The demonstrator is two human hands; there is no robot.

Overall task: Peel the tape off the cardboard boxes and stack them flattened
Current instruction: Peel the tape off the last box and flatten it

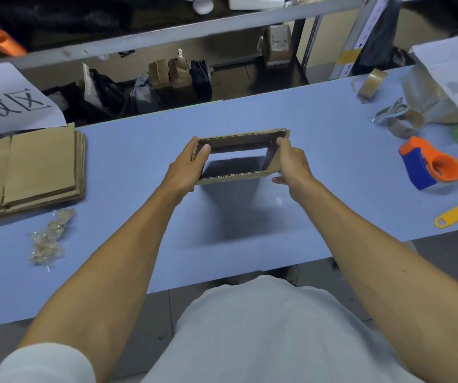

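Observation:
Above the middle of the blue table (128,167) I hold a small cardboard box (239,136), open at both ends so the table shows through it. My left hand (187,168) grips its left wall, thumb inside the opening. My right hand (291,163) grips its right wall. A stack of flattened cardboard boxes (37,167) lies at the table's left end. A crumpled wad of peeled clear tape (48,239) rests in front of that stack.
At the right lie an orange and blue tape dispenser (426,167), a yellow box cutter (456,214), tape rolls (371,82), scissors (391,110) and a white box (451,70). A paper sign (9,100) hangs at the back left. Shelves with parcels stand behind the table.

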